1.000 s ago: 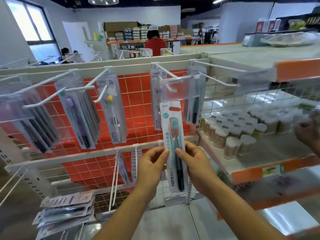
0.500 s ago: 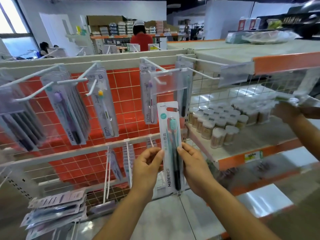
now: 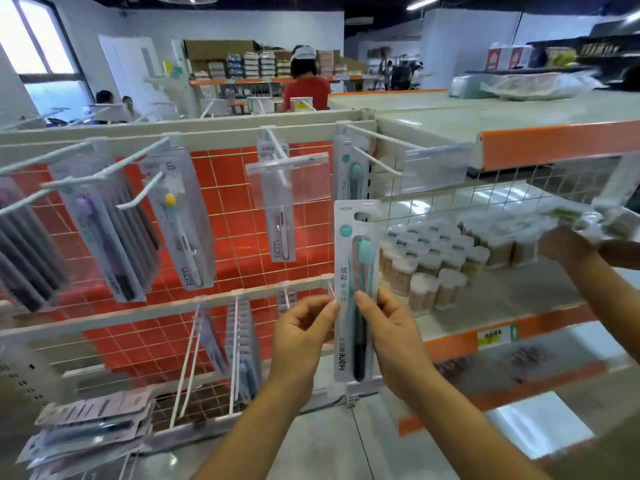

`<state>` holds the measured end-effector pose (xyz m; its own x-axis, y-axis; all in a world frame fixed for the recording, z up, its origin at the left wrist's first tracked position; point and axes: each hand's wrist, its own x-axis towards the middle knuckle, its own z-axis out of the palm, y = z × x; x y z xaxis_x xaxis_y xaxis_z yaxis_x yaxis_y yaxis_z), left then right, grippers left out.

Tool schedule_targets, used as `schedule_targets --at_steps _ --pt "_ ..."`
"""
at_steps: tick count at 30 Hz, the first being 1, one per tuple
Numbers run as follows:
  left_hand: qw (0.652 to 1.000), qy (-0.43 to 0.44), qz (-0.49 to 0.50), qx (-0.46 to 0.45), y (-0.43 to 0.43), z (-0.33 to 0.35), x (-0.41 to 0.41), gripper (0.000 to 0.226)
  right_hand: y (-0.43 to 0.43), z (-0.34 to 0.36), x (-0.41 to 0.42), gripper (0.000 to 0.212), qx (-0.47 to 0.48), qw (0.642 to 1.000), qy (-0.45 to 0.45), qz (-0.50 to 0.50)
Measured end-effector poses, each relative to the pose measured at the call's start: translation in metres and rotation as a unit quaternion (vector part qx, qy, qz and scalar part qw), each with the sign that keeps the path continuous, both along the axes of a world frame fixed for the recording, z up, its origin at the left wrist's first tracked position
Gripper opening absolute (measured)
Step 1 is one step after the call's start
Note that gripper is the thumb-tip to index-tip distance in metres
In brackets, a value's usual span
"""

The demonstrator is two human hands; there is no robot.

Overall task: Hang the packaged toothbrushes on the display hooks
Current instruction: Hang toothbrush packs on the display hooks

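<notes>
I hold one packaged toothbrush upright, a white card with a teal brush head and dark handle. My left hand pinches its left edge and my right hand pinches its right edge. The card's hang hole sits just below and in front of a white display hook, where a matching teal pack hangs. Other hooks to the left carry more toothbrush packs, against a wire grid with red tiles behind.
A clear price-tag holder hangs from the middle hook. Cotton swab jars fill the shelf on the right, where another person's hand handles a pack. Loose packs lie piled at lower left. People stand in the background.
The pack, held in both hands, has moved right and slightly up, now under the right-hand hook. The other person's hand has shifted on the right shelf.
</notes>
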<state>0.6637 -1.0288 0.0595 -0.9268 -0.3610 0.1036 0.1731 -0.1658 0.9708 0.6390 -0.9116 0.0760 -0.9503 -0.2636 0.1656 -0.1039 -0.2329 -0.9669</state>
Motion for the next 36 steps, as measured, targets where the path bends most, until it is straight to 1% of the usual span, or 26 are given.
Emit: schedule_targets --at_steps 2,4,7,10,13,18,25,29,36 --pt "1.0 0.01 -0.007 0.006 0.01 0.005 -0.007 0.017 0.009 0.004 -0.007 0.023 -0.01 1.0 0.017 -0.001" --pt "1.0 0.022 -0.012 0.004 0.019 0.009 -0.011 0.015 0.017 0.005 -0.014 0.03 -0.021 0.999 0.027 -0.008" --pt "0.999 0.034 -0.008 0.003 0.03 0.012 -0.017 0.014 0.026 0.005 -0.02 0.032 -0.037 0.998 0.043 -0.017" --pt "0.999 0.045 -0.01 -0.009 0.038 0.015 -0.023 0.021 0.033 0.006 -0.027 0.035 -0.043 0.998 0.05 -0.012" --pt "0.999 0.048 -0.016 -0.009 0.044 0.019 -0.028 0.025 0.041 0.01 -0.033 0.032 -0.036 0.996 0.075 -0.023" --pt "0.999 0.039 -0.005 -0.01 0.051 0.019 -0.037 0.013 0.047 0.014 -0.045 0.019 -0.041 0.997 0.07 -0.021" --pt "0.999 0.031 -0.001 -0.007 0.054 0.018 -0.048 0.024 0.05 0.014 -0.057 0.019 -0.019 0.998 0.054 -0.014" --pt "1.0 0.024 -0.003 -0.017 0.052 0.016 -0.055 0.022 0.049 0.015 -0.063 0.02 -0.012 0.998 0.05 -0.019" --pt "1.0 0.017 0.0 -0.004 0.052 0.011 -0.061 0.02 0.048 0.011 -0.074 0.018 0.013 0.997 0.07 -0.019"
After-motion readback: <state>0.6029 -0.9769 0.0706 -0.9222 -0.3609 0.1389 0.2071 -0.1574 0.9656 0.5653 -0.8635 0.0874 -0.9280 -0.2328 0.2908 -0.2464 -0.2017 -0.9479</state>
